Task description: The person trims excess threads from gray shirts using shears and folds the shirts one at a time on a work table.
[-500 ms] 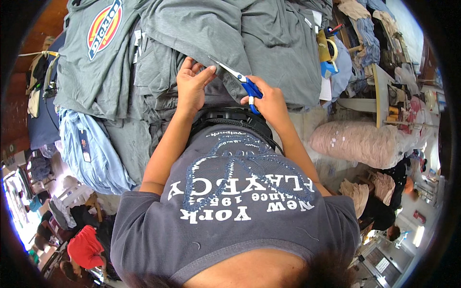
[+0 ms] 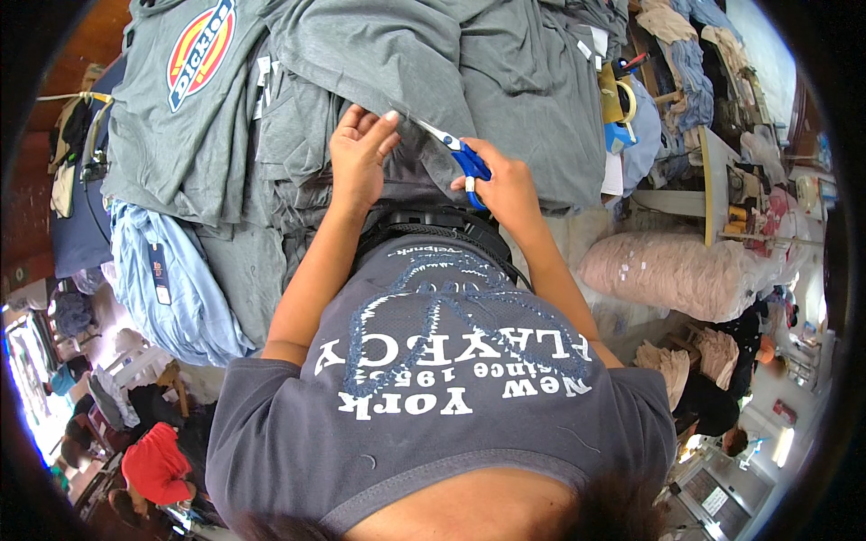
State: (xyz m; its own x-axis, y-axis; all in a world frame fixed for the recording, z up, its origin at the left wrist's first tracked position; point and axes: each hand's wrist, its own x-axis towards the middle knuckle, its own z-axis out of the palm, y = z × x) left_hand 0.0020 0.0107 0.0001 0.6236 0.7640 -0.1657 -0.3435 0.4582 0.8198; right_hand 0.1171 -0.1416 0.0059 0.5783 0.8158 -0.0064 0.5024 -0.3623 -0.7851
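The right hand [image 2: 507,187] has its grip wrapped round the blue looped handles of the scissors [image 2: 471,164], their slim metal blades slanting over soft, rumpled grey cloth [image 2: 379,54] in front of the person. The left hand [image 2: 361,158] has curled fingertips at the cloth's edge; whether its grip pinches the fabric, I cannot tell. Left lies a creased pale-blue shirt [image 2: 171,279].

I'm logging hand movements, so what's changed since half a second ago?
On the left hand, the thumb has moved slightly up the picture. The right hand still grips the blue-handled scissors, and the gray garments lie essentially as before.
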